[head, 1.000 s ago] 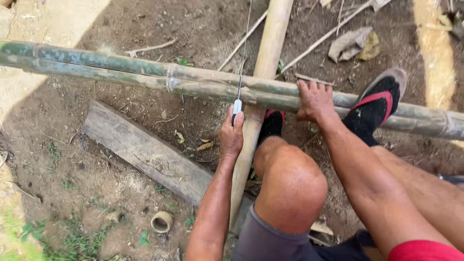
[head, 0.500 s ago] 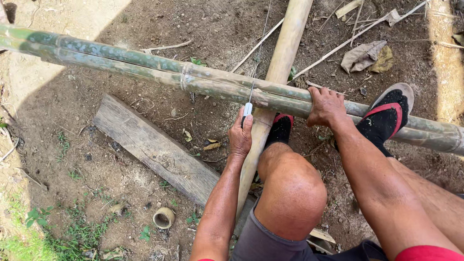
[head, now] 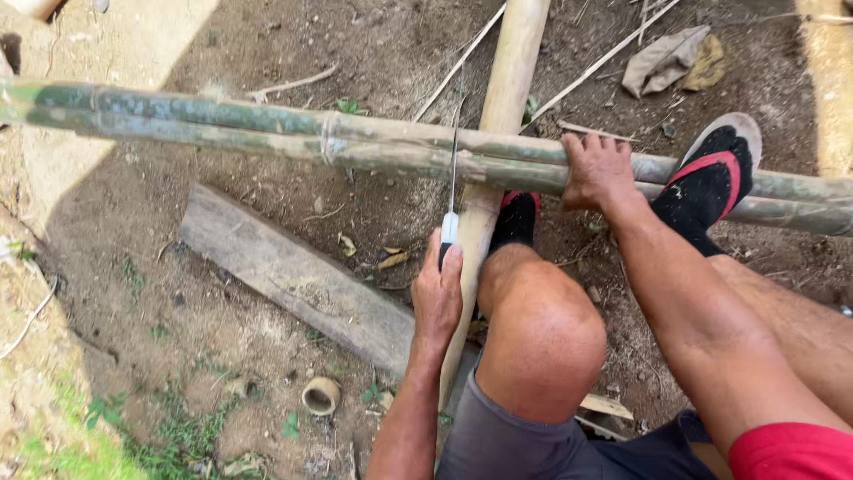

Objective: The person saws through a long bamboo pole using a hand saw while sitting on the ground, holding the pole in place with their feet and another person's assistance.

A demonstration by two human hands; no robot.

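Your left hand (head: 437, 298) is closed around the saw (head: 451, 191), and your right hand (head: 597, 171) presses flat on the green bamboo pole (head: 267, 129) lying across the ground, so if the pole rolls, the blade can slip toward your fingers.

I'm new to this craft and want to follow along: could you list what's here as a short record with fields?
Left hand: grips a thin-bladed knife with a pale handle, blade against the long green bamboo pole.
Right hand: rests on that pole.
Beneath: a tan bamboo pole crossing under it.
Ground: grey wooden plank, short bamboo ring, bare soil.
Feet: black-and-red sandals.
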